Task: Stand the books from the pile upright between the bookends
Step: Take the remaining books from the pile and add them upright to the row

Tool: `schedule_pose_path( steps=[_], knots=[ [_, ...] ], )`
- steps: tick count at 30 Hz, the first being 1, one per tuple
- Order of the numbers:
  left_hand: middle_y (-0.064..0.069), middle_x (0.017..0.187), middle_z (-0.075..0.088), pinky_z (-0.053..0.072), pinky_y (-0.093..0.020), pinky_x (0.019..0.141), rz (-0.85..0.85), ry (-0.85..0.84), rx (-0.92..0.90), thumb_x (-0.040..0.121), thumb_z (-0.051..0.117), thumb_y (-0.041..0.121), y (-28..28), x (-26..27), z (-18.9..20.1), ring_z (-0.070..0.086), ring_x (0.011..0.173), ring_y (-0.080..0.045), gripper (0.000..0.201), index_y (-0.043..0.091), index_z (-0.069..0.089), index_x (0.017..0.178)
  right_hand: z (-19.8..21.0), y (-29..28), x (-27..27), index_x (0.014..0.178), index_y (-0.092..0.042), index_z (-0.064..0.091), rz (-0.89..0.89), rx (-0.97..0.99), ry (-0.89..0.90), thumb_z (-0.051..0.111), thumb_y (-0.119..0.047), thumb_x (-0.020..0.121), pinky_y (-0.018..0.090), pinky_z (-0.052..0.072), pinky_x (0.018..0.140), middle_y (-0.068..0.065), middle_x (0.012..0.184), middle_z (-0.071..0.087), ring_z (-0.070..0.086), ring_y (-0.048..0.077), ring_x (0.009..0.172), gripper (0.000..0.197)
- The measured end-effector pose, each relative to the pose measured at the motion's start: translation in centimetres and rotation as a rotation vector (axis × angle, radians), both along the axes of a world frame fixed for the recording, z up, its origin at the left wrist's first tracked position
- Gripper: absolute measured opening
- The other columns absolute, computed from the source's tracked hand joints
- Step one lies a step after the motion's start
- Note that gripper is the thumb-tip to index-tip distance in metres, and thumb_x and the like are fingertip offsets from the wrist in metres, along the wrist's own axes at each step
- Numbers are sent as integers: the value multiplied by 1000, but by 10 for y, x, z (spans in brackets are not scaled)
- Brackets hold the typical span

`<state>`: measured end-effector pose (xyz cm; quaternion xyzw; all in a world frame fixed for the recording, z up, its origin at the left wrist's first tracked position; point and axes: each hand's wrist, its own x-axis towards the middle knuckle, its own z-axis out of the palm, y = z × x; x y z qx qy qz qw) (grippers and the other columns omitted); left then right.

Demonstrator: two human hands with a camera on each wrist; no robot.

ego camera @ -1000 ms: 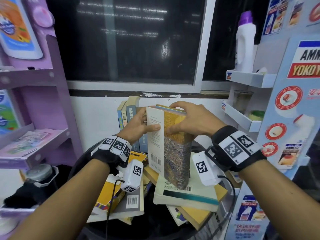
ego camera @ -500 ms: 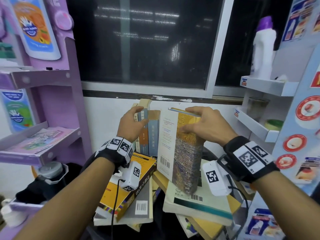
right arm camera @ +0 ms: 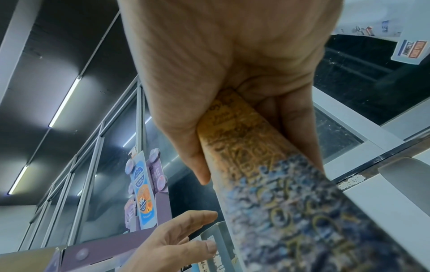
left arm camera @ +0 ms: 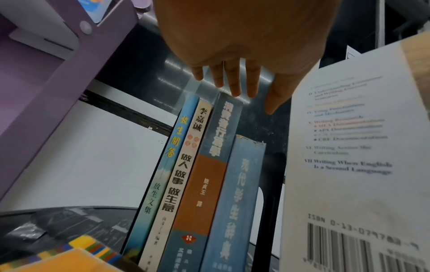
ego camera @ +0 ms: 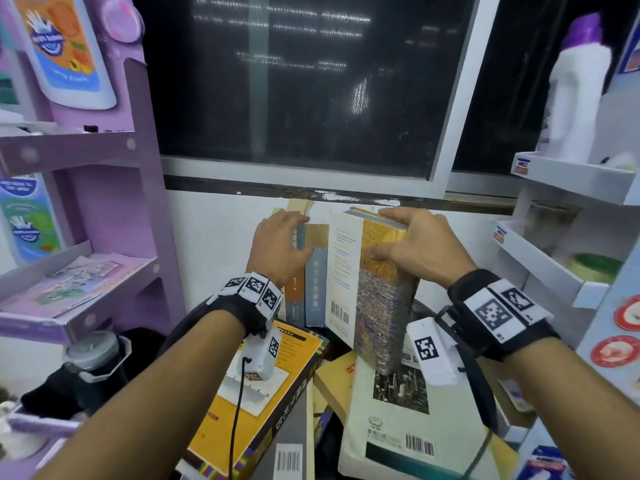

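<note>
My right hand (ego camera: pixel 391 237) grips the top of a thick book (ego camera: pixel 381 299) with a yellow and blue spine and a white back cover, holding it upright above the pile. In the right wrist view my right hand (right arm camera: pixel 244 150) has thumb and fingers clamped on the thick book's spine (right arm camera: pixel 279 202). To its left several books (ego camera: pixel 308 296) stand upright against the wall. My left hand (ego camera: pixel 282 237) lies on their tops with straight fingers (left arm camera: pixel 235 82). A dark bookend (left arm camera: pixel 271 184) stands right of the blue dictionary (left arm camera: pixel 237 193).
The pile under my wrists holds a yellow book (ego camera: pixel 263 386), a pale book (ego camera: pixel 398 427) and others, lying flat on a black round table (left arm camera: pixel 69 220). A purple shelf unit (ego camera: pixel 114 202) stands left, white shelves (ego camera: pixel 554 271) right. A white wall and window are close behind.
My left hand has left the thick book's cover and moved left onto the tops of the standing books. The right hand has carried the thick book back toward the row.
</note>
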<state>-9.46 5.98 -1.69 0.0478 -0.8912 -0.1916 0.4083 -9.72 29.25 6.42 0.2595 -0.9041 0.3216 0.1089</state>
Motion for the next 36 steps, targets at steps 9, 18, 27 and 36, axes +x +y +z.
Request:
schedule_pose_path(
  steps=[9, 18, 27, 36],
  knots=[
    [5, 155, 32, 2, -47, 120, -28, -235, -283, 90, 55, 44, 1, -33, -1, 14, 147, -21, 50, 34, 47, 138, -1, -17, -31, 138, -24, 52, -3, 7, 2, 81, -37, 72, 42, 51, 96, 3, 125, 62, 59, 22, 110, 73],
    [7, 137, 49, 7, -48, 118, 8, -234, -454, 88, 57, 45, -7, -36, -6, 22, 142, -22, 39, 35, 59, 125, -3, -20, -48, 136, -25, 55, -15, -2, -2, 82, -38, 70, 38, 51, 96, 1, 123, 63, 59, 20, 107, 73],
    [4, 124, 57, 17, -47, 115, -7, -205, -467, 85, 64, 36, -17, -39, -8, 31, 137, -25, 36, 34, 64, 121, -1, -17, -61, 135, -26, 55, -42, -11, 6, 81, -38, 71, 42, 49, 98, 3, 121, 63, 54, 24, 116, 70],
    [5, 123, 57, 18, -47, 113, 0, -186, -473, 83, 66, 36, -14, -39, -9, 32, 137, -26, 36, 35, 65, 119, -10, -33, -69, 140, -24, 51, -53, -13, 33, 76, -35, 77, 29, 41, 95, 4, 128, 59, 47, 23, 121, 68]
  ],
)
